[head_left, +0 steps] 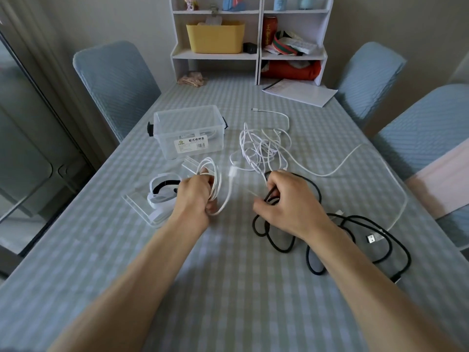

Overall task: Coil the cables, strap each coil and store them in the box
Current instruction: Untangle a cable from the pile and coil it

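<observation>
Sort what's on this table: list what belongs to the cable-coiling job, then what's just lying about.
Job:
white coil gripped by left hand
right hand
black cable
tangled white cables
clear box
strap roll

Lying about:
paper
shelf unit
yellow bin

A white cable coil (pixel 212 177) is looped in the left hand (pixel 195 194); tangled white cables (pixel 264 148) lie beyond the right hand (pixel 286 201), black cable (pixel 355 237) under it (clear box (pixel 187 130) beyond the left).

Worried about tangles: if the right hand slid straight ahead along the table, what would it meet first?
Probably the tangled white cables, lying just beyond the right hand, which already pinches the black cable. Depth is hard to judge.
</observation>
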Available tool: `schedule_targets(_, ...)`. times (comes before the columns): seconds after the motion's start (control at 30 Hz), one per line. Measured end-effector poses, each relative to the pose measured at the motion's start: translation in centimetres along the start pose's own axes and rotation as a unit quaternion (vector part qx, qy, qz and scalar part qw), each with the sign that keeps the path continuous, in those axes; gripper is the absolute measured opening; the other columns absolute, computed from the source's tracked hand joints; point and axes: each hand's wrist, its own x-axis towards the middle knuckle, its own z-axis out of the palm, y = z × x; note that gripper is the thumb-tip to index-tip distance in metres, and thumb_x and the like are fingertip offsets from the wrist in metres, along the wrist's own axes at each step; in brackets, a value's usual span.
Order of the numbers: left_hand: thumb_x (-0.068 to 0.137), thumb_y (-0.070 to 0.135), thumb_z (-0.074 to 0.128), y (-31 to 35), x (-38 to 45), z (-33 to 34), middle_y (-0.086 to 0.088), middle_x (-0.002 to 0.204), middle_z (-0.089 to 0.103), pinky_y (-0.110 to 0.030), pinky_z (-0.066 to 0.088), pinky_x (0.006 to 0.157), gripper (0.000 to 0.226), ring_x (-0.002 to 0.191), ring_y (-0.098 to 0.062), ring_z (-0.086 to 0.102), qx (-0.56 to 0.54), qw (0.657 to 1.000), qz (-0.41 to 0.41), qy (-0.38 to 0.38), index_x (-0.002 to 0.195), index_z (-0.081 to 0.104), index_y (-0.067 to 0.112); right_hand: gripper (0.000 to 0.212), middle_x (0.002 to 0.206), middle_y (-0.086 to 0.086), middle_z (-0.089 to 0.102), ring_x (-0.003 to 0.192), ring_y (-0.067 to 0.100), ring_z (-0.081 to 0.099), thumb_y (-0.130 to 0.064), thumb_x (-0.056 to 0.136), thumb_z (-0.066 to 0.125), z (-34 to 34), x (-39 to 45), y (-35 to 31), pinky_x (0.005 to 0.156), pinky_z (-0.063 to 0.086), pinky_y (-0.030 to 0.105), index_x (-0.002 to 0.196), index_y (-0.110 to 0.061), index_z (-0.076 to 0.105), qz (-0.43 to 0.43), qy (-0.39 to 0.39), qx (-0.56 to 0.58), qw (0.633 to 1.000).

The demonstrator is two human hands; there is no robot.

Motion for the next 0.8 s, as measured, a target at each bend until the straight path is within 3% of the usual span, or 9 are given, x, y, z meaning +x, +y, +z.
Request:
schedule_targets(0.2, 0.092, 0.008, 0.041, 0.6, 0.5, -0.8, 0.001, 0.041, 0.034, -0.015, 0.016, 0.038, 0.030, 0.028, -0.012, 0.022, -0.071, 0.996, -0.043, 0.016, 0.064, 0.048, 0.014, 0.036, 0.070, -0.007, 0.045, 0.053, 0.010, 0.037, -0.031, 0.060, 0.064, -0.4, -0.9, 1.0, 0.051, 0.031, 0.025, 0.052, -0.026, 0.029, -0.025, -0.037, 0.016, 0.999)
schedule_targets(0.33, 0.098, 0.023, 0.045, 0.1, -0.3, 0.3, -0.001, 0.044, 0.035, -0.021, 0.023, 0.041, 0.041, 0.039, -0.018, 0.033, 0.080, 0.996, 0.046, 0.000, 0.059, 0.044, 0.014, 0.027, 0.078, -0.009, 0.047, 0.060, 0.011, 0.051, -0.025, 0.070, 0.067, -0.7, -1.2, 1.9, 0.055, 0.045, 0.032, 0.059, -0.022, 0.043, 0.010, -0.042, -0.060, 0.997)
schedule_targets(0.43, 0.095, 0.016, 0.045, -0.6, -0.4, 1.2, 0.001, 0.051, 0.041, -0.024, 0.030, 0.045, 0.030, 0.049, -0.016, 0.038, 0.161, 0.981, 0.109, -0.003, 0.067, 0.054, 0.014, 0.019, 0.085, -0.010, 0.049, 0.072, 0.015, 0.053, -0.029, 0.079, 0.067, -1.1, -0.7, 1.6, 0.064, 0.044, 0.031, 0.072, -0.017, 0.054, 0.011, -0.032, -0.137, 0.990)
schedule_targets(0.5, 0.093, 0.011, 0.043, -0.6, -0.2, 1.3, 0.002, 0.049, 0.042, -0.019, 0.029, 0.037, 0.027, 0.044, -0.013, 0.038, 0.195, 0.971, 0.137, 0.000, 0.069, 0.057, 0.013, 0.023, 0.089, -0.009, 0.051, 0.075, 0.017, 0.055, -0.035, 0.081, 0.069, -1.4, -0.2, 1.6, 0.067, 0.046, 0.033, 0.076, -0.015, 0.057, 0.023, -0.019, -0.143, 0.989)
schedule_targets(0.57, 0.093, 0.009, 0.041, -0.6, 0.1, 1.3, 0.003, 0.045, 0.041, -0.016, 0.025, 0.031, 0.028, 0.037, -0.010, 0.036, 0.221, 0.963, 0.157, 0.001, 0.069, 0.056, 0.012, 0.029, 0.088, -0.008, 0.051, 0.073, 0.015, 0.054, -0.040, 0.081, 0.073, -1.4, 0.4, 1.9, 0.065, 0.046, 0.033, 0.073, -0.016, 0.057, 0.038, -0.008, -0.123, 0.992)
schedule_targets(0.67, 0.095, 0.011, 0.040, -0.6, 0.5, 1.3, -0.004, 0.055, 0.049, -0.023, 0.031, 0.042, 0.028, 0.049, -0.018, 0.045, 0.282, 0.936, 0.209, 0.014, 0.078, 0.059, 0.000, 0.023, 0.084, -0.009, 0.056, 0.073, 0.010, 0.057, -0.037, 0.083, 0.074, -1.6, 1.0, 2.2, 0.065, 0.048, 0.030, 0.074, -0.020, 0.060, 0.069, 0.009, -0.033, 0.997)
schedule_targets(0.73, 0.094, 0.013, 0.040, -0.2, 1.0, 0.9, -0.006, 0.064, 0.058, -0.030, 0.035, 0.051, 0.027, 0.061, -0.026, 0.054, 0.317, 0.912, 0.256, 0.037, 0.082, 0.059, 0.000, 0.007, 0.084, -0.011, 0.064, 0.078, 0.005, 0.062, -0.026, 0.088, 0.070, -1.9, 1.4, 1.9, 0.068, 0.050, 0.024, 0.085, -0.023, 0.064, 0.078, 0.019, 0.050, 0.996)
schedule_targets(0.8, 0.094, 0.013, 0.041, 0.4, 1.5, 0.4, -0.010, 0.075, 0.064, -0.034, 0.035, 0.058, 0.024, 0.071, -0.032, 0.057, 0.340, 0.885, 0.311, 0.066, 0.086, 0.061, 0.005, 0.016, 0.095, -0.014, 0.069, 0.088, -0.002, 0.065, -0.015, 0.089, 0.067, -2.3, 1.8, 1.3, 0.077, 0.052, 0.018, 0.101, -0.026, 0.065, 0.092, 0.023, 0.119, 0.988)
